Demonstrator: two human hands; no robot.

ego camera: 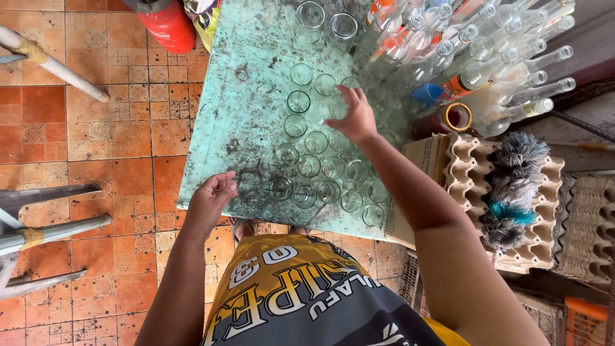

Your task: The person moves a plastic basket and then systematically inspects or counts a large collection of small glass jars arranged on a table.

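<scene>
My right hand [354, 117] reaches out over a cluster of several clear empty drinking glasses [310, 166] standing upright on a worn turquoise table [250, 96]. Its fingers curl around one glass [334, 106] in the upper rows; the grip looks closed on it. My left hand [212, 198] rests at the table's near left edge, fingers loosely apart, holding nothing. The nearest glass [280, 188] stands a little to the right of that hand. Two taller glasses [327, 22] stand at the table's far end.
Several clear glass bottles [487, 51] lie stacked at the table's right. Cardboard egg trays [506, 192] with a feather duster [512, 192] sit to the right. A red gas cylinder [168, 25] stands on the orange tiled floor [96, 141]. Metal stool legs [45, 230] are at left.
</scene>
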